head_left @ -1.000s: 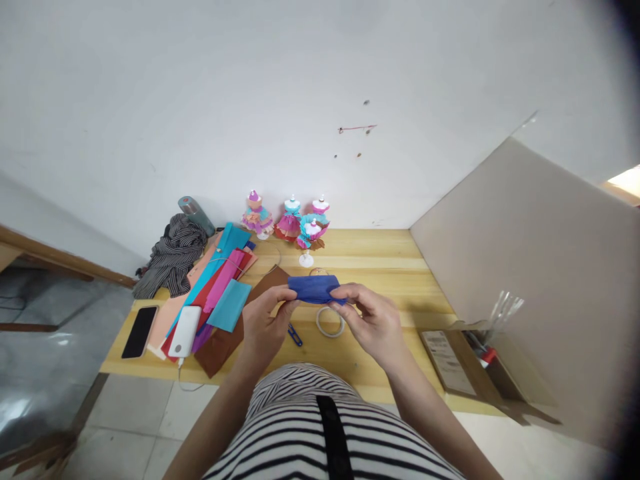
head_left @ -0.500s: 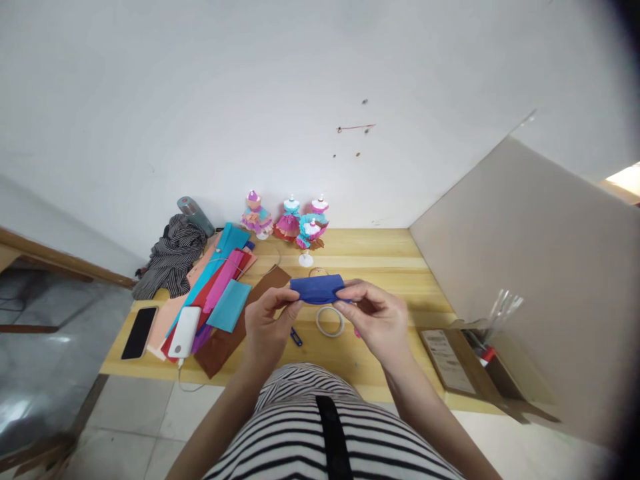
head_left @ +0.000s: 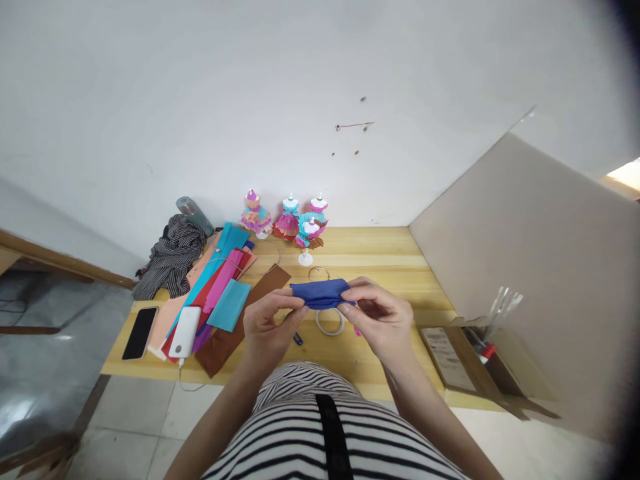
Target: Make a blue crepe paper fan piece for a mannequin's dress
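Observation:
Both my hands hold a folded piece of dark blue crepe paper [head_left: 319, 293] above the wooden table [head_left: 385, 267]. My left hand [head_left: 267, 325] pinches its left end between thumb and fingers. My right hand [head_left: 379, 319] pinches its right end, fingers curled over the top edge. Just beneath the paper, a white tape ring [head_left: 330, 323] and small blue scissors [head_left: 297, 338] lie on the table. A pink object shows under my right hand.
Coloured paper sheets [head_left: 223, 285] fan out at the left, with a white power bank [head_left: 185, 331] and a black phone [head_left: 139, 332]. Small paper-dress figures [head_left: 290, 223] stand at the back. A striped cloth [head_left: 173, 257] lies far left. A cardboard box [head_left: 470, 363] and a tall board [head_left: 530, 267] stand at the right.
My hands have drawn slightly closer together, gathering the blue paper into a shorter, bunched shape. The view has shifted down a little.

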Available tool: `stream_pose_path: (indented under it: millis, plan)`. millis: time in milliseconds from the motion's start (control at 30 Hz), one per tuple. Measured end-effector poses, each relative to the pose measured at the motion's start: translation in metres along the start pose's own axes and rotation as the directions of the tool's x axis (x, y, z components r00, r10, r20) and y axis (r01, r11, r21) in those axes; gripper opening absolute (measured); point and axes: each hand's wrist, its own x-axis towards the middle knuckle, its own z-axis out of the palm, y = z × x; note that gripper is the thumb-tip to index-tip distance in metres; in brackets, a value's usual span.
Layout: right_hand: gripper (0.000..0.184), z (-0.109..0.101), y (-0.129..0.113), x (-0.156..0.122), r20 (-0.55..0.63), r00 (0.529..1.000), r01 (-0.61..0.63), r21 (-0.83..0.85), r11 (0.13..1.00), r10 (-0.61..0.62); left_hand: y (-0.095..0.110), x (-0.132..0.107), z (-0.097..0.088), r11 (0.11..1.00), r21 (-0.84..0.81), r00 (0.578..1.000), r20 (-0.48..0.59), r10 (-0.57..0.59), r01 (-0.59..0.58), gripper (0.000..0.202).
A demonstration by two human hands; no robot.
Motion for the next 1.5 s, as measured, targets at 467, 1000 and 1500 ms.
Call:
stream_pose_path:
  millis: [467, 1000, 1500]
  plan:
    - [0.019, -0.005, 0.005, -0.002, 0.137, 0.979, 0.191, -0.387, 0.902, -0.149, 0.001, 0.010, -0.001, 0.920, 0.233, 0.944, -0.017, 0.329, -0.317, 0.025]
    - [0.008, 0.005, 0.009, -0.004, 0.084, 0.991, 0.137, -0.559, 0.818, -0.109, -0.014, 0.003, 0.008, 0.935, 0.307, 0.968, -0.116, 0.224, -0.179, 0.011]
    - [0.012, 0.000, 0.010, -0.005, 0.039, 0.998, 0.048, -0.205, 0.978, -0.040, -0.012, 0.003, 0.003, 0.988, -0.073, 0.987, -0.075, -0.142, 0.136, 0.006]
